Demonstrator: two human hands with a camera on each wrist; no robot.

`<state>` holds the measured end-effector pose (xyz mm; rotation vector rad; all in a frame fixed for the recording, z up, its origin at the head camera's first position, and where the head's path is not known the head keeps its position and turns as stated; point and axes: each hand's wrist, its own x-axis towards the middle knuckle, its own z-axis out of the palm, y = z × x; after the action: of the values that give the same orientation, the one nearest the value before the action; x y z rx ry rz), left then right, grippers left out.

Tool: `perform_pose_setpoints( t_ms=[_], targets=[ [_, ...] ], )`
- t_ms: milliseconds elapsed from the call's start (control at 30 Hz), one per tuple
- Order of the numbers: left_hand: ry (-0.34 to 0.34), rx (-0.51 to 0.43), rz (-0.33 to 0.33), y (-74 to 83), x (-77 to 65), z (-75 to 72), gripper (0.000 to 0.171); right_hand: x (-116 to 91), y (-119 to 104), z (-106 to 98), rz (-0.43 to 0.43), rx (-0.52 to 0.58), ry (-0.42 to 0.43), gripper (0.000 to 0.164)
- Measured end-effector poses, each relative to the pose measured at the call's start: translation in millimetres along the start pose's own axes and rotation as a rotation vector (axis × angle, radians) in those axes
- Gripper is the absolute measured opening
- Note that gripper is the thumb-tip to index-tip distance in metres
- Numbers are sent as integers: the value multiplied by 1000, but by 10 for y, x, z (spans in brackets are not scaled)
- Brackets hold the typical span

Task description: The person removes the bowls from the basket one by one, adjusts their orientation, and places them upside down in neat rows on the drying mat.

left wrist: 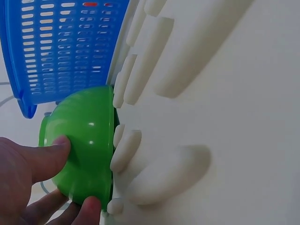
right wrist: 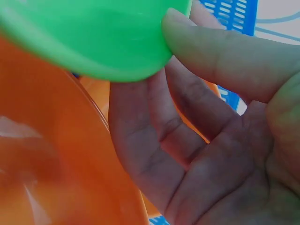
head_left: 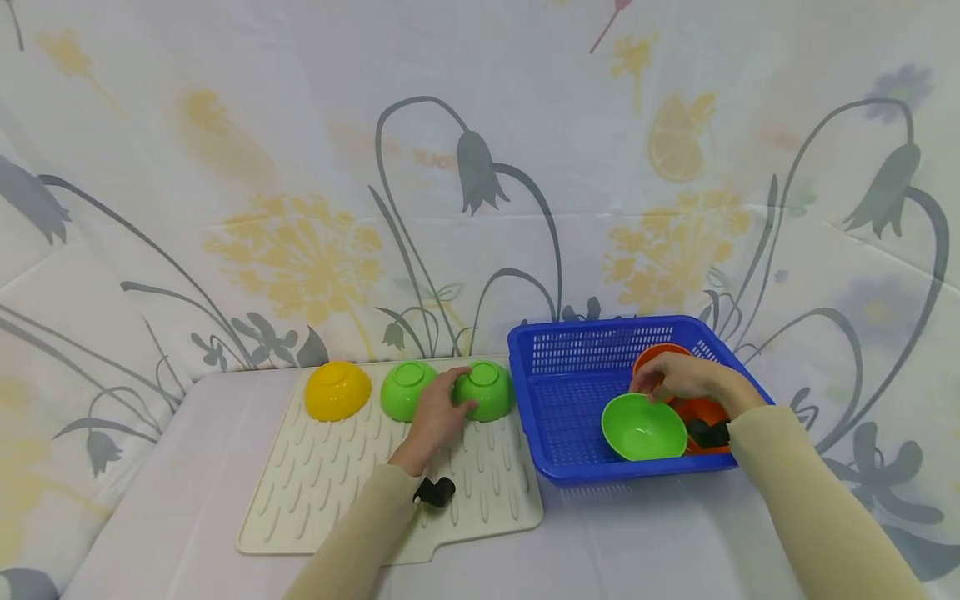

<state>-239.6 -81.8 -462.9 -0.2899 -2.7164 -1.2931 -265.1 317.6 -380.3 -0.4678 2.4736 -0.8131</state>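
Note:
In the head view my left hand [head_left: 438,412] is at the right-hand upside-down green bowl [head_left: 491,392] on the cream drying mat [head_left: 337,492]. In the left wrist view its thumb [left wrist: 58,150] lies on the green wall and the fingers curve round the lower side near the rim. My right hand [head_left: 678,377], over the blue basket [head_left: 558,477], pinches the rim of another green bowl [head_left: 645,429], tilted with its inside showing. The right wrist view shows the thumb inside that bowl [right wrist: 108,42] and the fingers under it. Orange bowls [right wrist: 56,140] lie close by.
A second upside-down green bowl [head_left: 405,392] and a yellow bowl [head_left: 337,392] stand along the mat's back edge. The basket stands right beside the mat, orange bowls [head_left: 705,412] in its right half. A patterned curtain [head_left: 480,167] hangs behind.

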Motion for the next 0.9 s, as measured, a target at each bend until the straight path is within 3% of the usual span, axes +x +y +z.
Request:
perform_pose_setpoints(
  t_ms=[333,633,900],
  targets=[
    [-9,5,12,14,-3,10,54,-63,5,-2,60,51,28,26],
    [1,10,8,-15,9,18,54,-92,-49,-16,40,63,65,34],
    [-14,26,61,14,-19,-2,56,-151,-181,-10,28,227,164,34]
  ],
)
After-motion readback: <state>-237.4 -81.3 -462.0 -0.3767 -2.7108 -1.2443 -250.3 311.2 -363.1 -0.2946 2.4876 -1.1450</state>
